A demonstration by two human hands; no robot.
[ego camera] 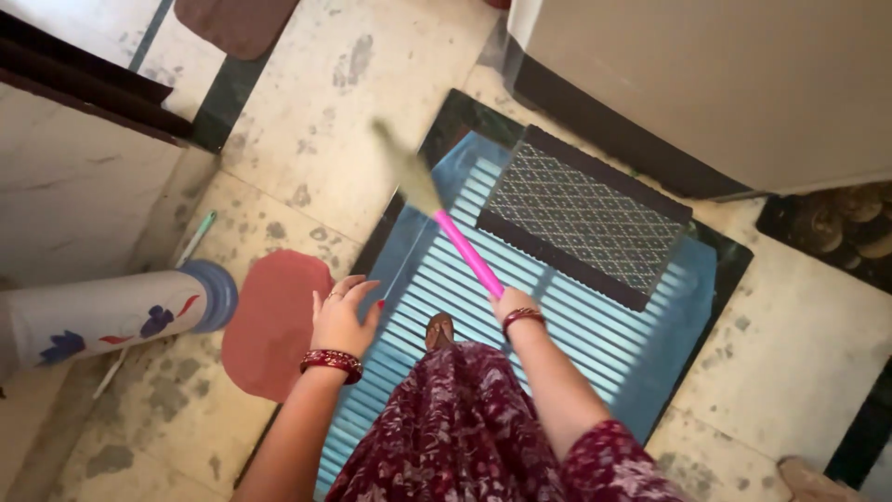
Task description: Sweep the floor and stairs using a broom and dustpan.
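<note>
Your right hand (514, 302) has its fingers wrapped around the low end of the pink plastic broom handle (467, 251), which runs up and away from you to a pale, blurred straw brush head (406, 169) out over the floor. Your left hand (340, 316) holds nothing: its fingers are spread loosely in the air, well apart from the handle and above the edge of the round reddish mat (269, 321).

The broom looks light and stiff in the shaft, soft and springy at the bristles; the smooth plastic may slip, so a second grip higher up the handle would likely steady it.

Below you lies the blue ribbed floor mat (576, 316), with a dark patterned doormat (583, 216) on top. A white flowered cylinder with a blue cap (121, 316) lies to your left.
</note>
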